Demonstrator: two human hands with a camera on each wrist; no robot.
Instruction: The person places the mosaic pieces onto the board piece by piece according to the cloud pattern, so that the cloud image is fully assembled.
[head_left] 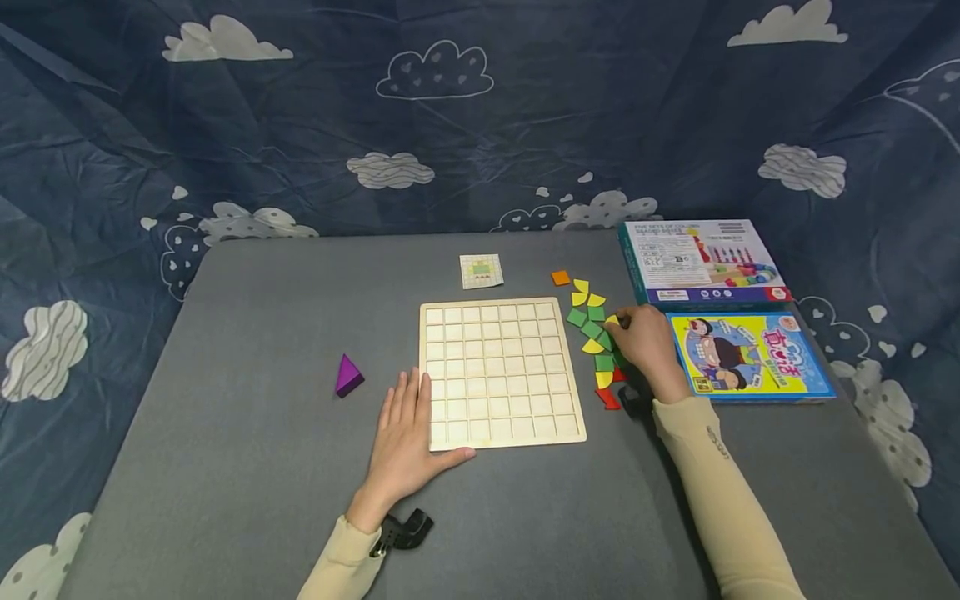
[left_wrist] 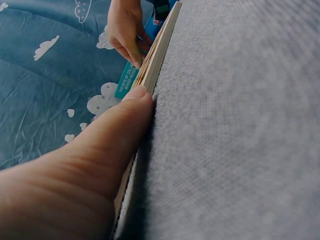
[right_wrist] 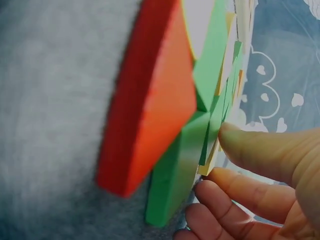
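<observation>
A red tile [right_wrist: 150, 100] is seen close up on grey felt [right_wrist: 50, 100], overlapped by green tiles [right_wrist: 175, 175]; these are touched by the right hand's fingertips [right_wrist: 235, 142].

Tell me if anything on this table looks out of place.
The purple pyramid sits alone left of the wooden grid board, far from the flat coloured tiles heaped on its right, where the right hand reaches. Nothing looks spilled or damaged.

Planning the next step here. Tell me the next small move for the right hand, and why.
Probably lift out one piece: the right hand already has its fingertips on the small yellow piece in the pile of coloured tiles, while the left hand rests flat against the empty wooden grid board.
</observation>
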